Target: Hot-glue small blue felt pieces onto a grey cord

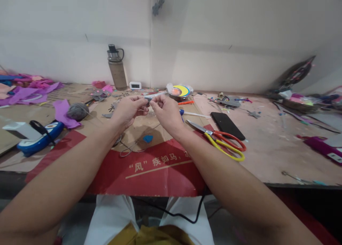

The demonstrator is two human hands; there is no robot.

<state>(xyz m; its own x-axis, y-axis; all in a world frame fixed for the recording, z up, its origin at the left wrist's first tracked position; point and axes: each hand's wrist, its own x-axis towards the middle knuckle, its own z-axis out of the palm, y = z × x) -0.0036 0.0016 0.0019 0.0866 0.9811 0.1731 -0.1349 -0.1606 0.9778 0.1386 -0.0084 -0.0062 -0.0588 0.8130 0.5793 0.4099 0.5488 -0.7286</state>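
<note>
My left hand (127, 111) and my right hand (167, 112) meet above the middle of the table, both pinched on a small grey piece (148, 100) held between the fingertips. Thin grey yarn (130, 147) trails from the hands down onto the red and brown cardboard sheet (149, 170). A small blue felt scrap (148, 138) lies on the cardboard just below my hands. A grey yarn ball (77, 111) rests to the left.
Red and yellow scissors (221, 139) and a black phone (227, 125) lie right of my hands. A blue glue gun (40, 138) sits left, purple felt (29, 91) beyond it. A water bottle (117, 68), small clock (135, 85) and bowl (180, 91) stand by the wall.
</note>
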